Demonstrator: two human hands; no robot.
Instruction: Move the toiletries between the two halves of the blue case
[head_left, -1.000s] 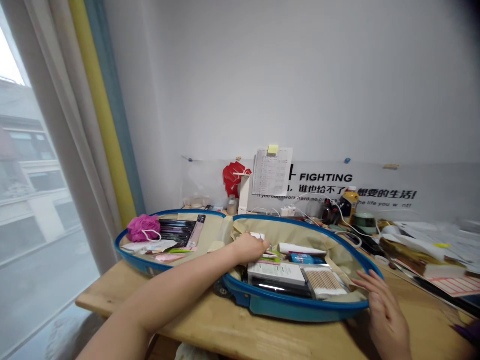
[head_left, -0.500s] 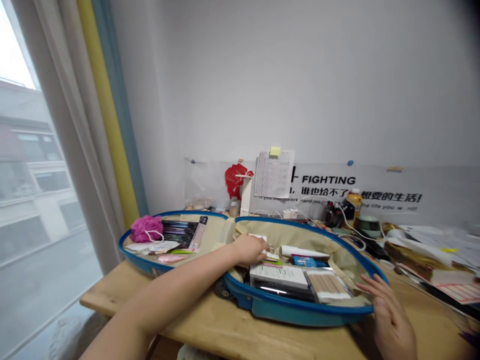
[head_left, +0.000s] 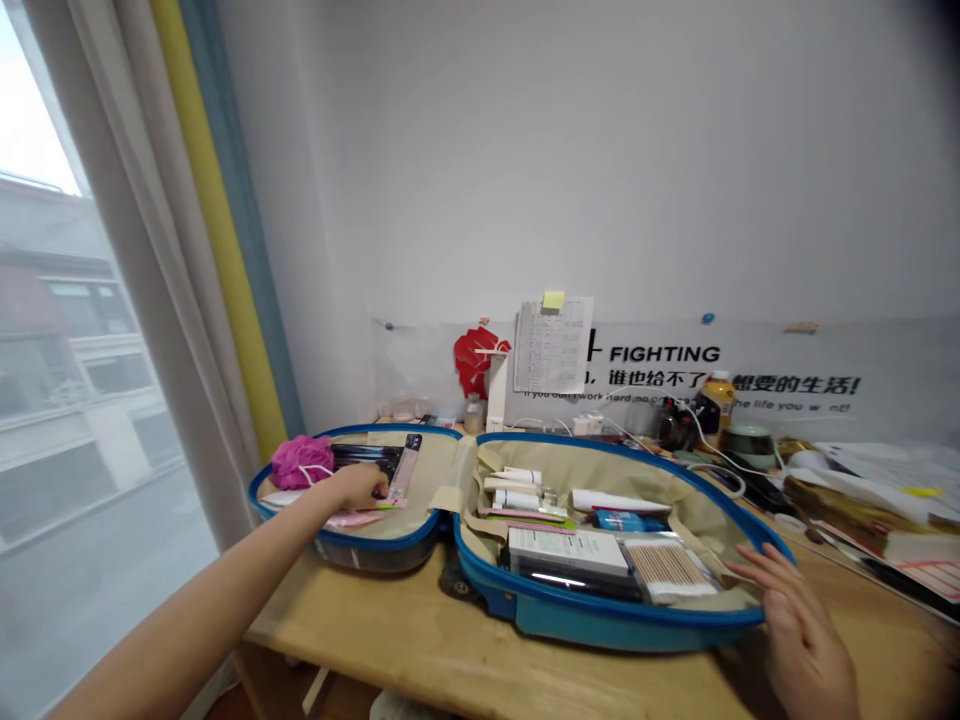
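Observation:
A small blue-rimmed suitcase (head_left: 600,630) lies open on the table, both halves facing up. My left hand (head_left: 363,488) is inside the left half with curled fingers, at a pack of dark slim items (head_left: 367,455) and a pink-and-green piece; its fingertips are mostly hidden. Beside it sits a magenta bath puff (head_left: 300,462). My right hand (head_left: 806,630) rests at the right rim, fingers stretched over the edge. In the right half are white-capped tubes (head_left: 517,500), a white tube (head_left: 619,502), a blue tube (head_left: 628,522), a white box (head_left: 566,550) and a pack of cotton swabs (head_left: 671,568).
Behind the suitcase stand a small glass jar (head_left: 473,412), a white lamp-like stand (head_left: 496,390) and a yellow bottle (head_left: 716,405). White cables (head_left: 720,455) and papers (head_left: 885,480) lie at the right. A curtain (head_left: 187,250) hangs beside the window.
My left hand has moved left from the small tubes in the right half into the left half. My right hand stays at the right rim. The view has shifted slightly.

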